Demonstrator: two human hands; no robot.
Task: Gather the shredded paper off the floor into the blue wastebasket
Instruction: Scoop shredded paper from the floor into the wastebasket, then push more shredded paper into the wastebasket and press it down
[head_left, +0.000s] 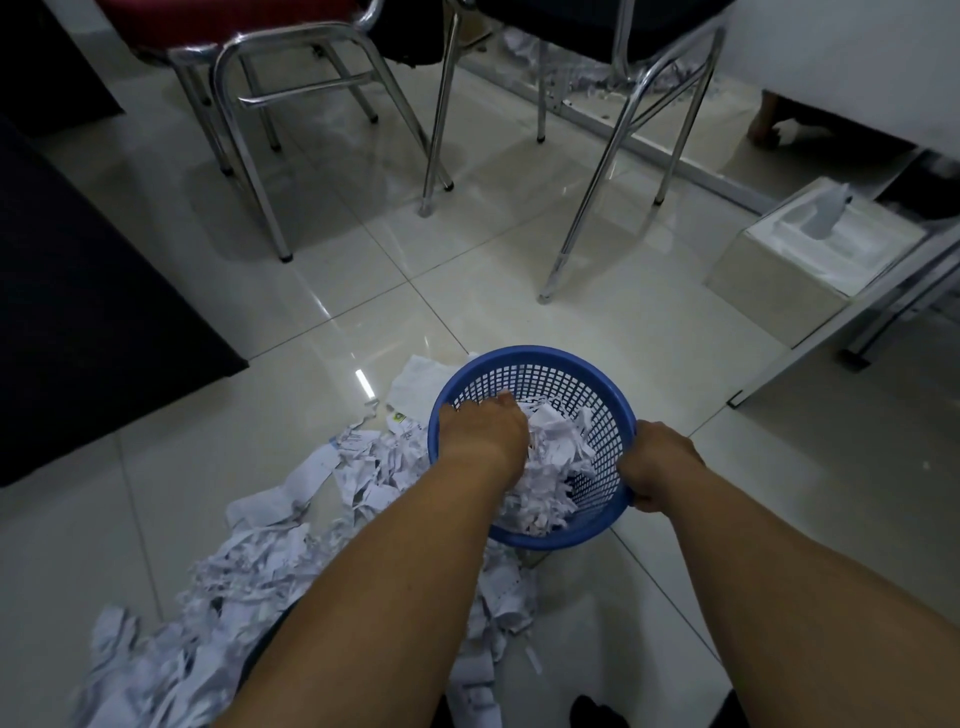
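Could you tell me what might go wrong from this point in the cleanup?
1. The left hand is pressing into paper already in the blue wastebasket; pulling out may drag shreds back over the rim.
2. Only the right hand steadies the light basket, so it could tip.
3. The loose shredded paper near the person's legs could be scattered further.

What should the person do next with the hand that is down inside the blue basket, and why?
Probably lift the left hand out and reach for more scraps. It is pressed into the paper already in the blue wastebasket, the right hand steadies the rim, and plenty of shredded paper lies on the floor beside it.
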